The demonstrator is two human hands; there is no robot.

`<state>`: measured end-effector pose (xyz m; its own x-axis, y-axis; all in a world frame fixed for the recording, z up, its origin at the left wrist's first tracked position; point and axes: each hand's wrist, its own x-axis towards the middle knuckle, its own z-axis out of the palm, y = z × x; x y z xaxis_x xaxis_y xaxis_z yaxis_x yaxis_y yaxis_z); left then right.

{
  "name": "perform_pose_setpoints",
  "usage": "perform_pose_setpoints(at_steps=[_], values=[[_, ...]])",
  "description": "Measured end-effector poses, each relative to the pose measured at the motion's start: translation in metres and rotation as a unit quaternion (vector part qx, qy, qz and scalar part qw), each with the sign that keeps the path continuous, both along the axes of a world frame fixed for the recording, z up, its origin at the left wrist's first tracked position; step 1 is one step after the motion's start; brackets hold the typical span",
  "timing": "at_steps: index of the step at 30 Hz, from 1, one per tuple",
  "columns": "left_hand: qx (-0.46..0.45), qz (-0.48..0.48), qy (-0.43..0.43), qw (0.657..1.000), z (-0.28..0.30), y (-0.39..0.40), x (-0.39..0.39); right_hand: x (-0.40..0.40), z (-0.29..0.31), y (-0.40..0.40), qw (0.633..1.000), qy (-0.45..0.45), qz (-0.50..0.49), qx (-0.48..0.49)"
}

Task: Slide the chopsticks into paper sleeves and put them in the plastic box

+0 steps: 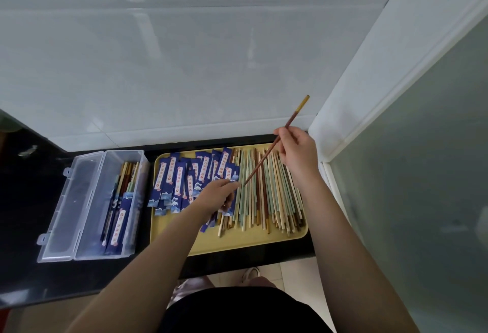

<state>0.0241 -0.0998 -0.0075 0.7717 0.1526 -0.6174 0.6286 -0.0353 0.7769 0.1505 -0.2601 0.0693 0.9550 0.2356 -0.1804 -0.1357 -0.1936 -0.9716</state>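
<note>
My right hand pinches a reddish-brown chopstick above the yellow tray; its thin tip points down-left toward my left hand. My left hand holds a blue paper sleeve over the tray's middle. Several loose chopsticks in green, cream and brown lie on the tray's right half. A heap of blue paper sleeves covers its left half. The clear plastic box stands open to the left, with several sleeved chopsticks inside.
The tray and box rest on a black counter against a white tiled wall. The box lid lies folded open to the left. A white frame with frosted glass closes off the right side.
</note>
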Motion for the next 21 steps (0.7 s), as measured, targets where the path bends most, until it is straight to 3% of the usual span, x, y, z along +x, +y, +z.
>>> perform_pose_setpoints(at_steps=[4,10,17,21], values=[[-0.096,0.042,0.029,0.994,0.006,-0.003,0.002,0.004,-0.002,0.001,0.999,0.019,-0.048,0.001],[-0.208,-0.021,-0.005,0.978,0.011,-0.002,-0.001,0.008,-0.008,0.000,0.998,0.022,-0.057,-0.016],[-0.228,-0.069,-0.001,0.971,0.016,-0.007,0.000,0.010,-0.013,-0.004,0.997,0.021,-0.053,-0.047],[-0.214,-0.058,0.006,0.975,0.020,-0.012,0.004,0.002,-0.019,-0.006,0.994,0.036,0.014,-0.104]])
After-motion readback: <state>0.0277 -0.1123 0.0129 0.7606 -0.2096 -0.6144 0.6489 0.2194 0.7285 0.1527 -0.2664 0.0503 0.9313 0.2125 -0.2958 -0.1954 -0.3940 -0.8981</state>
